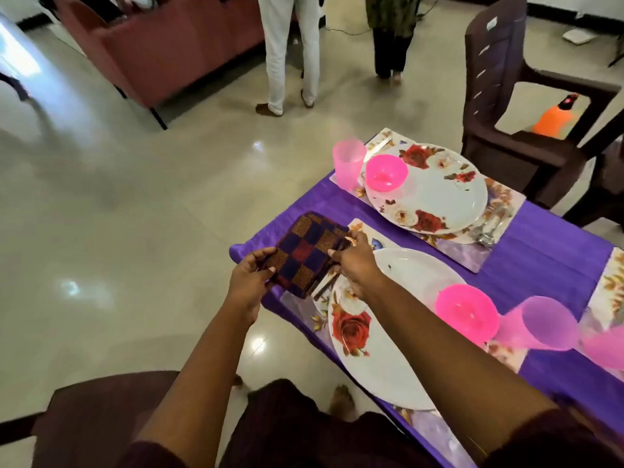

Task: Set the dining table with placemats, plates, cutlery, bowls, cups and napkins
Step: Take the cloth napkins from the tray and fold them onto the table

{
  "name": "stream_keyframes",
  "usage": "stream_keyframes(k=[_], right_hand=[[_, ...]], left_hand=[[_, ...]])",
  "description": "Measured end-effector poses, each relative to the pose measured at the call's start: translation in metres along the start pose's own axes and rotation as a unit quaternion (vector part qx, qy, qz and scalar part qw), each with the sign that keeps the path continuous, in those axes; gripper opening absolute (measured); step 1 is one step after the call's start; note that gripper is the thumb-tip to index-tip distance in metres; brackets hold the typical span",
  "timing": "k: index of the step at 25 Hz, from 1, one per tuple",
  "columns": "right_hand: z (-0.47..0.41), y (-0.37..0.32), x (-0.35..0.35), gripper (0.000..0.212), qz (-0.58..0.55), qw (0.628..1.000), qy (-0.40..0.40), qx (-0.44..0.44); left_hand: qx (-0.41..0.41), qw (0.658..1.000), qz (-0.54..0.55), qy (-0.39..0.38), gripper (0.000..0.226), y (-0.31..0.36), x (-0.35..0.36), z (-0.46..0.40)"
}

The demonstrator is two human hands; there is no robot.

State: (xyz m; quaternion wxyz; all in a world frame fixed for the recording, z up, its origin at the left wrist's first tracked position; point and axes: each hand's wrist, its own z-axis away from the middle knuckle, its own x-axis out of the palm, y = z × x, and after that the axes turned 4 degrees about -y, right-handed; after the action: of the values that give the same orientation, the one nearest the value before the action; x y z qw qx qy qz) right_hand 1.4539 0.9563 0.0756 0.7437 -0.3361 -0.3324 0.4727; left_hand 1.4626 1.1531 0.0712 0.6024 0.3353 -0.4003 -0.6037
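Head view, going from the left: a dark chair [101,410] stands at the lower edge on the shiny floor [118,214], and a red sofa [162,52] sits at the far side of the room, with two people standing beyond it, seen from the waist down. The left hand [250,282] reaches forward with the arm nearly straight, thumb on top and fingers curled under the near left edge of a folded checked napkin [307,251]; its grip pinches the cloth. The napkin is held over the corner of the tabletop [540,251], which is covered in purple, just above the left end of the near placemat [364,231]. The right hand [354,261] comes in from the lower right across the near plate [388,349], wrist bent down, fingertips pinching the napkin's right edge. A piece of cutlery [322,288] shows under the napkin, beside the plate; which kind it is I cannot tell. On that plate's right part sits a pink bowl [467,315], with a pink cup [537,324] just beside it. Farther back, a second placemat carries a flowered plate [439,194], another pink bowl and cup. A brown chair [526,96] stands behind the tabletop.
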Motion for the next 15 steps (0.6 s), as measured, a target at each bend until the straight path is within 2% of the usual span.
stream_keyframes(k=[7,12,15], right_hand=[[-0.054,-0.008,0.029,0.045,0.024,0.996,0.083,-0.011],[-0.082,0.004,0.052,0.031,0.058,0.985,0.165,-0.004],[-0.089,0.016,0.065,0.026,0.059,0.985,0.159,0.014]], left_hand=[[-0.005,0.991,-0.126,-0.046,0.039,0.005,-0.019,-0.082],[0.007,0.968,-0.220,-0.118,0.035,0.014,-0.029,-0.122],[-0.018,0.944,-0.286,-0.163,0.030,0.015,-0.039,-0.145]])
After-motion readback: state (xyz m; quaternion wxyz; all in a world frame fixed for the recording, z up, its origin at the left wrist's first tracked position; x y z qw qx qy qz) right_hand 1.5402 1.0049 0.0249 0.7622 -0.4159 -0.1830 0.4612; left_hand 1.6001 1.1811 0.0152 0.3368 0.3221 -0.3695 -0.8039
